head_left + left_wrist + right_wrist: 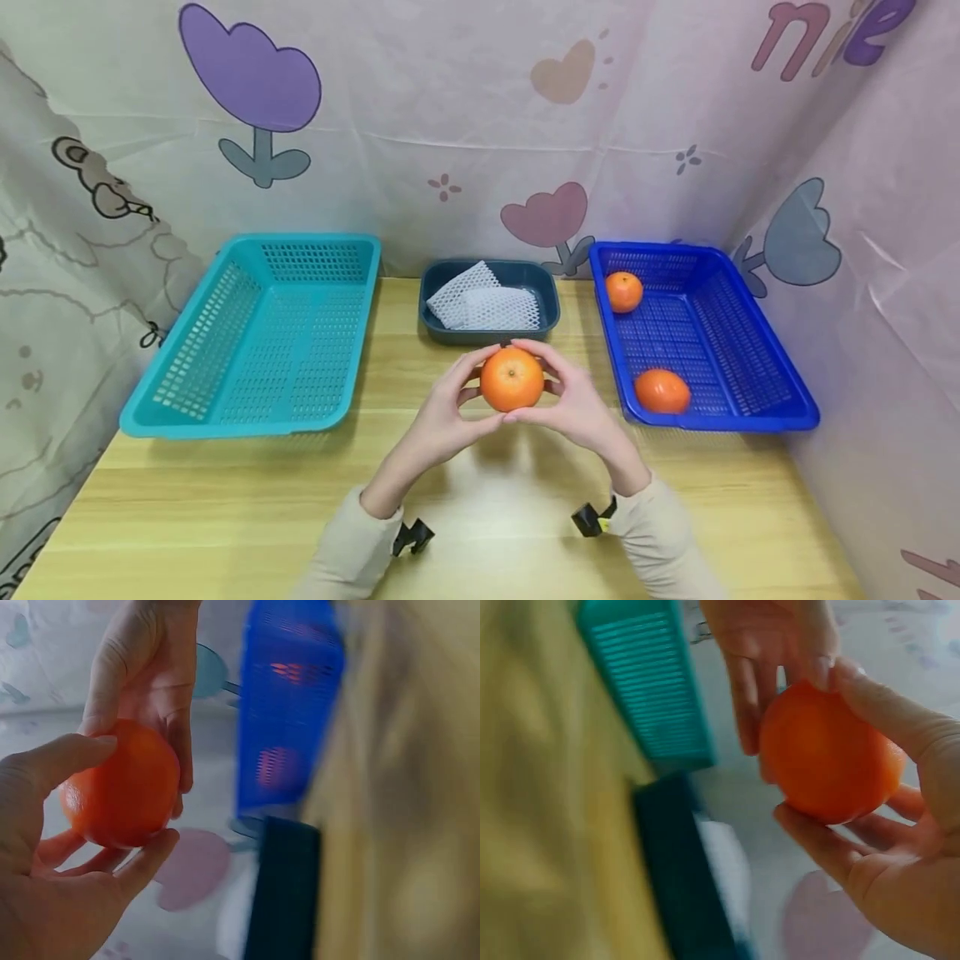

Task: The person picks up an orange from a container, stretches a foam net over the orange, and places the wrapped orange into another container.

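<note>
Cream sleeves (663,533) lie nearest the head camera, each with a small black device (587,521) at its wrist. Beyond them, one orange (512,380) sits between the left hand (444,417) and the right hand (576,407), held above the table (225,517) with its stem scar facing the head camera. Both hands clasp it together, one from each side; their thumb tips meet, or nearly meet, along its near side, and the other fingers curve around it.

Just beyond the orange stands a dark teal tray (450,336) with white mesh nets (501,310) piled in it. Right of the tray is a blue basket (772,358) with two more fruits well apart inside: a far orange (624,292) and a near orange (663,392), both toward its left side. On the left stands a turquoise basket (296,333). Behind everything hangs a pale printed cloth (420,92).
</note>
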The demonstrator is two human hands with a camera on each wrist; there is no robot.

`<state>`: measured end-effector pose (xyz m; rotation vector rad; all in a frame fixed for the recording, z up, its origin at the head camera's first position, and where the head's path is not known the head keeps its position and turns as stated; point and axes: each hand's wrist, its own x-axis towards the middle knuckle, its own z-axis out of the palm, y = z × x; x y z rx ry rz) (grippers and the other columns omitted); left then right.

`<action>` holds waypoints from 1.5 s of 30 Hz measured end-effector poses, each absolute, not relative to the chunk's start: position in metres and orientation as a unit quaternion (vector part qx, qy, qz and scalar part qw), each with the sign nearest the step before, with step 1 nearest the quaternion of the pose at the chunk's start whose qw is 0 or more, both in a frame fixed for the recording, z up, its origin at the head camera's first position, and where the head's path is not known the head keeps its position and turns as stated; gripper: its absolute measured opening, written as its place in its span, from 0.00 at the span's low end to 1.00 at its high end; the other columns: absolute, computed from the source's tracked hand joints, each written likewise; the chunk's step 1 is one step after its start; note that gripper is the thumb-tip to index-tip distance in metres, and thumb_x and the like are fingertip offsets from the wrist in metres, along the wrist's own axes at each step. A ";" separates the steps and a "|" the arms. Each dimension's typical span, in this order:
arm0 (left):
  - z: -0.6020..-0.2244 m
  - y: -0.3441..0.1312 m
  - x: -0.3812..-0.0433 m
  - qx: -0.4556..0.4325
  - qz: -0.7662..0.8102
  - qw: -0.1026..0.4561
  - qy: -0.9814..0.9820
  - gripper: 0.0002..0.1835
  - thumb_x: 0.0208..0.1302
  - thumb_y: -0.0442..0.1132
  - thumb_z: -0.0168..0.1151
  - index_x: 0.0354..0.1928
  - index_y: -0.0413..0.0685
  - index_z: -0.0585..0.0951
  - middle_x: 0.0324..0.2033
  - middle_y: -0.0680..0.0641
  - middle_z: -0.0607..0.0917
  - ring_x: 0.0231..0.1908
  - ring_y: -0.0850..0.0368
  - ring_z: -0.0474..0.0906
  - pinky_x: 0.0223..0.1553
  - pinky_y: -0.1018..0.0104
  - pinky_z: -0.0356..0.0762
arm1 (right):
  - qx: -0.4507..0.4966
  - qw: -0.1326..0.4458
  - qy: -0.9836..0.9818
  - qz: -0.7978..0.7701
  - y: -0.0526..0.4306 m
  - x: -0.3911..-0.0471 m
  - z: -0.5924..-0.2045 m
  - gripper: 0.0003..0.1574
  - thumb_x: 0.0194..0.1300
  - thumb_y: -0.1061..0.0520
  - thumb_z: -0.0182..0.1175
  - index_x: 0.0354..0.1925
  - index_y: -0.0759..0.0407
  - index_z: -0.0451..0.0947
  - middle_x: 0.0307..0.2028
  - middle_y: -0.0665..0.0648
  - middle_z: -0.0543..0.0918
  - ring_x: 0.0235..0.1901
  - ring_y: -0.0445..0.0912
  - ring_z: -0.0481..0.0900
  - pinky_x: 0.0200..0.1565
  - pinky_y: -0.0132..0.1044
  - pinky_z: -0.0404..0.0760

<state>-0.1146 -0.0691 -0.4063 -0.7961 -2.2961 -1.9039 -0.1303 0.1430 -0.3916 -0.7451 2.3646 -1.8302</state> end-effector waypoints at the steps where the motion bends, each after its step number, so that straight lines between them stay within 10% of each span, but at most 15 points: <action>1: -0.412 -0.072 -0.116 -0.253 -0.621 0.020 -0.742 0.44 0.50 0.26 0.76 0.70 0.48 0.68 0.65 0.47 0.72 0.57 0.47 0.74 0.53 0.61 0.80 | -0.239 0.034 0.762 -0.600 0.140 -0.132 -0.400 0.53 0.45 0.63 0.80 0.68 0.51 0.69 0.62 0.52 0.76 0.59 0.48 0.74 0.56 0.44 0.79; 22: -0.489 -0.092 -0.135 -0.243 -0.668 -0.012 -0.703 0.40 0.51 0.19 0.71 0.68 0.34 0.68 0.65 0.35 0.71 0.62 0.38 0.69 0.61 0.46 0.71 | -0.206 0.092 0.686 -0.692 0.121 -0.151 -0.495 0.53 0.46 0.70 0.77 0.69 0.61 0.66 0.65 0.59 0.73 0.61 0.54 0.73 0.61 0.42 0.74; 45: -0.514 -0.093 -0.146 -0.222 -0.695 -0.041 -0.683 0.42 0.50 0.22 0.74 0.69 0.38 0.68 0.68 0.37 0.68 0.65 0.39 0.68 0.64 0.59 0.69 | -0.206 0.092 0.694 -0.684 0.116 -0.150 -0.490 0.51 0.48 0.70 0.76 0.69 0.65 0.66 0.66 0.62 0.72 0.65 0.51 0.70 0.67 0.38 0.66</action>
